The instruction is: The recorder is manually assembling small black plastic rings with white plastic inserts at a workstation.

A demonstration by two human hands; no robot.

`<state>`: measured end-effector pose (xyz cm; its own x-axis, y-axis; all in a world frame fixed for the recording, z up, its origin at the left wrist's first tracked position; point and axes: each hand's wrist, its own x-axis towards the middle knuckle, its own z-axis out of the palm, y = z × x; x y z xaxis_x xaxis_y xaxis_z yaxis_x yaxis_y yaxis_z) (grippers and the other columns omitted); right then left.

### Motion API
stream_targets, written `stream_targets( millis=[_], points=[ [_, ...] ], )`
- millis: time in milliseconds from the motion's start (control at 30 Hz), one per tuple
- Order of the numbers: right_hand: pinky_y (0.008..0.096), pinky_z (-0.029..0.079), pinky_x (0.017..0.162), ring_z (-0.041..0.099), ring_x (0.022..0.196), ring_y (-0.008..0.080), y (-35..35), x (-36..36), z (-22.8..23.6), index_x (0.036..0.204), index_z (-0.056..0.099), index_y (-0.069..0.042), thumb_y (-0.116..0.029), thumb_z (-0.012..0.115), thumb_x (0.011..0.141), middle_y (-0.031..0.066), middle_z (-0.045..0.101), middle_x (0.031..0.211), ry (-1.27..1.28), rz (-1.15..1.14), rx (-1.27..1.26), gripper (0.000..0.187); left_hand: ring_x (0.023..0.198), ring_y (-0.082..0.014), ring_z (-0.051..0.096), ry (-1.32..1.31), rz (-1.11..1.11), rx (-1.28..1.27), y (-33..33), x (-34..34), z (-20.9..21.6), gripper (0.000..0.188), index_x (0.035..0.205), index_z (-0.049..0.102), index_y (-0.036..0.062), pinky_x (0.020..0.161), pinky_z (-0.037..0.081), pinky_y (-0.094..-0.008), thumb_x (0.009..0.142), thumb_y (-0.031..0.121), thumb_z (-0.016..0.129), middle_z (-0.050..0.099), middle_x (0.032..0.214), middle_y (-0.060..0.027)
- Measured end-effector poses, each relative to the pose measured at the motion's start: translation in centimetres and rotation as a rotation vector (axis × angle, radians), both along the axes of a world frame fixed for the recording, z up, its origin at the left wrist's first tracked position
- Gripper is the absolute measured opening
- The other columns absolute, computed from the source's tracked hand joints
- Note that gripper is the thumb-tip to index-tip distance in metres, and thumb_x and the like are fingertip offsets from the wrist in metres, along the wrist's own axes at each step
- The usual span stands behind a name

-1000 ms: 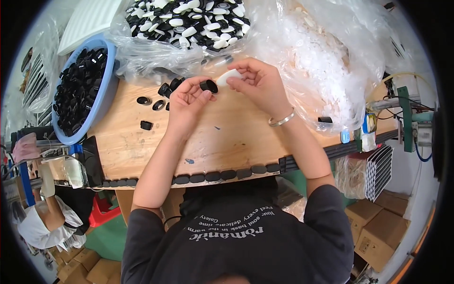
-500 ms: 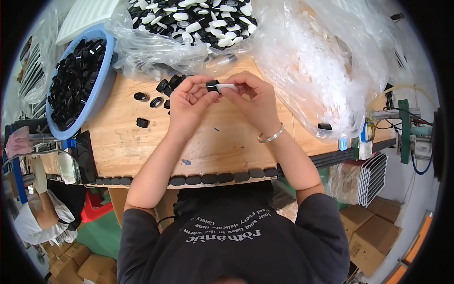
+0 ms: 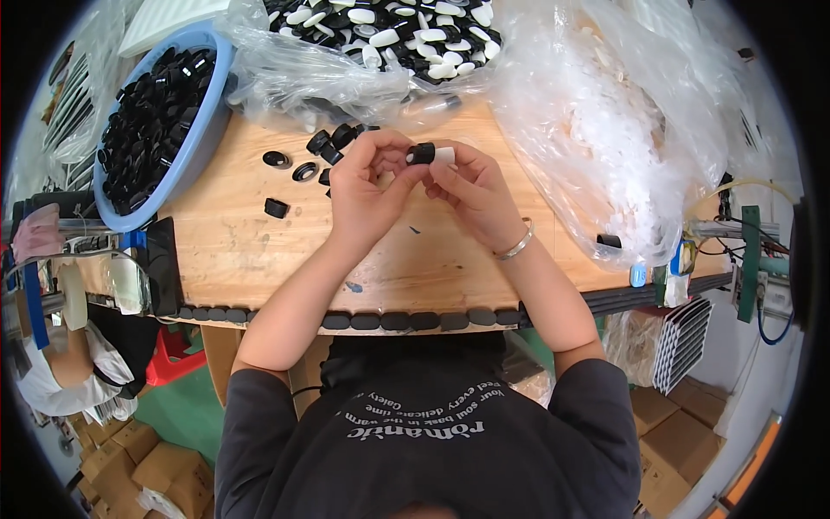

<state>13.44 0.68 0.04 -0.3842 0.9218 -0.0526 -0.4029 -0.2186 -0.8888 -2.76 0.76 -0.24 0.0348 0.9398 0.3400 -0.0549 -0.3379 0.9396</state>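
Above the table my left hand (image 3: 372, 189) is closed, its fingertips pinching a small black cap (image 3: 422, 154). From the cap's right side sticks a short white piece (image 3: 444, 155), gripped by my right hand (image 3: 477, 190) between thumb and fingers. Both hands meet at these two parts, and the inside of the cap cannot be seen. Just left of my left hand lie several loose black caps (image 3: 320, 141), some partly hidden behind the fingers. A black ring-shaped cap (image 3: 305, 171) and another black cap (image 3: 277, 208) rest further left on the wood.
A blue basin (image 3: 192, 164) full of black caps stands at the left. Clear plastic (image 3: 320, 91) surrounds a heap of black and white parts (image 3: 389, 36). At right, a plastic bag (image 3: 553, 173) holds translucent white pieces. Dark pads line the table's front edge (image 3: 395, 321).
Less of the white piece shows beside the black cap than before. My hands stay together at the parts. The whole view has shifted slightly, so the table sits further right in the picture.
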Motion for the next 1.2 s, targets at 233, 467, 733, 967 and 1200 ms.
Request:
stream_targets(
  millis=[233,467,733,967,1200],
  points=[
    [0.0244,0.049,0.076,0.06,0.087,0.0096,-0.2,-0.4,0.4,0.111,0.059,-0.004,-0.016,0.06,0.091,0.0029,0.064,0.101,-0.001,-0.139,-0.046,0.024,0.088,-0.013,0.062,-0.134,-0.073,-0.095,-0.3,0.3,-0.1,0.019,0.1,0.056,-0.0047,0.08,0.05,-0.0236,0.082,-0.012,0.059,0.062,0.095,-0.0084],
    [0.0219,0.049,0.073,0.061,0.087,0.009,-0.3,-0.7,0.1,0.109,0.06,-0.003,-0.014,0.062,0.09,0.0029,0.065,0.099,-0.052,-0.174,-0.018,0.022,0.087,-0.0106,0.058,-0.135,-0.1,-0.089,0.2,0.2,-0.9,0.01,0.09,0.055,-0.0037,0.079,0.048,-0.0223,0.084,-0.012,0.055,0.058,0.091,-0.0052],
    [0.0214,0.05,0.065,0.063,0.076,0.0105,0.2,-1.0,0.3,0.108,0.053,-0.002,-0.003,0.063,0.086,0.0086,0.065,0.095,-0.116,-0.365,0.156,0.024,0.073,-0.0088,0.047,0.067,-0.129,-0.068,0.5,0.2,-1.2,0.003,0.093,0.047,0.0026,0.068,0.041,-0.0223,0.094,0.005,0.047,0.051,0.084,-0.0028],
    [0.0208,0.05,0.066,0.062,0.077,0.0113,0.1,-0.8,0.7,0.117,0.042,-0.002,-0.001,0.065,0.085,0.0098,0.064,0.093,-0.149,-0.39,0.252,0.04,0.074,-0.0095,0.047,-0.031,-0.164,-0.17,0.6,0.0,-0.5,0.01,0.098,0.047,0.0023,0.069,0.041,-0.0231,0.096,0.012,0.047,0.051,0.085,-0.0035],
    [0.0224,0.051,0.068,0.062,0.078,0.0121,-0.5,-1.0,1.0,0.114,0.042,-0.002,0.0,0.066,0.084,0.0108,0.064,0.091,-0.172,-0.385,0.281,0.038,0.073,-0.0093,0.047,0.187,-0.187,-0.045,0.8,-0.4,-0.8,0.013,0.084,0.057,0.0008,0.068,0.039,-0.0226,0.092,0.011,0.055,0.054,0.081,-0.0025]
  ],
)
